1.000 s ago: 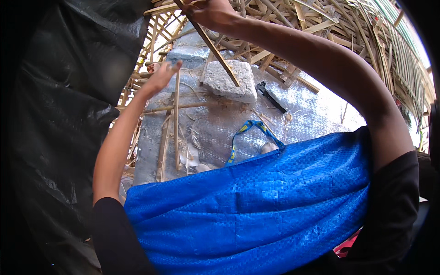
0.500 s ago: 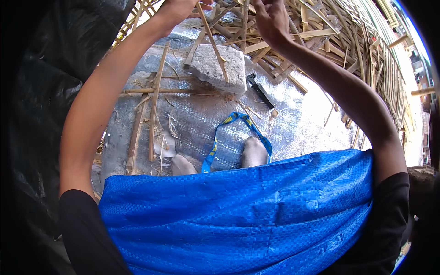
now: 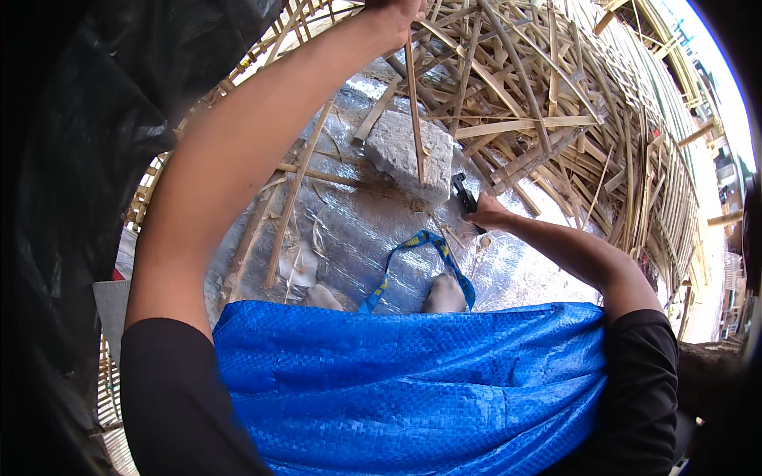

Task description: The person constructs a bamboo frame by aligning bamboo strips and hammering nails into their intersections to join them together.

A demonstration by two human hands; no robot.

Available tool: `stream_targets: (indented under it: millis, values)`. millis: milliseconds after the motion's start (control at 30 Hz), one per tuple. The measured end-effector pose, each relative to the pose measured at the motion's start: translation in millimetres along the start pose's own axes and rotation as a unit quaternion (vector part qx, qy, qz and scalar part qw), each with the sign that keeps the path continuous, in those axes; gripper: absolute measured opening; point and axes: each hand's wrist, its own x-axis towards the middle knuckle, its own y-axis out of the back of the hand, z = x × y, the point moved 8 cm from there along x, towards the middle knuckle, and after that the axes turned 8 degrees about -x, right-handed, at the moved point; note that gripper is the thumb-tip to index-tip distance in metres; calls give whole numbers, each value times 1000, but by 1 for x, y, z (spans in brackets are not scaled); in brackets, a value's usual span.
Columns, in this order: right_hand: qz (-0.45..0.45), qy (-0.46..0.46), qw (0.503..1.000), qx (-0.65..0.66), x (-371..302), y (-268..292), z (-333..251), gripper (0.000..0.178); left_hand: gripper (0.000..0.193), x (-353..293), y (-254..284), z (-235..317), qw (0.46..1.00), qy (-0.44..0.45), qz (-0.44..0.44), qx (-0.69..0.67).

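Note:
My left hand (image 3: 403,17), partly cut off by the top edge, is closed around a thin bamboo strip (image 3: 414,99). The strip stands nearly upright, its lower end against a rough pale stone block (image 3: 389,151). To the right of the block, my right hand (image 3: 490,214) has its fingers wrapped round a narrow black tool (image 3: 463,190); its exact kind does not show. A blue sheet (image 3: 413,381) covers my lap, and a blue and yellow strap (image 3: 425,236) loops between my feet.
A large pile of split bamboo pieces (image 3: 508,95) fills the far right. Several longer strips lie left of the block, among them a bamboo stick (image 3: 298,194). Silvery sheeting (image 3: 357,226) covers the ground. Dark plastic (image 3: 71,198) hangs at the left.
My right hand has come down from the top to the black tool and grasped it. My left hand has shifted right, and the bamboo strip now stands more upright.

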Motion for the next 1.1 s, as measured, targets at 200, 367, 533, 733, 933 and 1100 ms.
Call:
stream_targets:
  millis: [200,367,533,733,933,1100]
  values:
    - [-17,-60,979,195,-21,36,9,38,46,4,-34,27,990,-55,-53,-118]
    - [-85,-40,920,380,-54,105,-9,40,48,26,-31,5,986,-146,10,82]
    - [134,116,838,515,-108,207,-84,46,52,64,-20,13,842,-391,97,359]
    - [336,212,808,435,-111,173,-84,23,51,55,-21,3,968,-158,82,174]
    - [21,60,958,279,-71,56,-61,31,45,61,-10,8,943,-175,78,274]
    - [140,129,916,353,-78,118,-80,34,49,50,-6,0,967,-151,136,155]
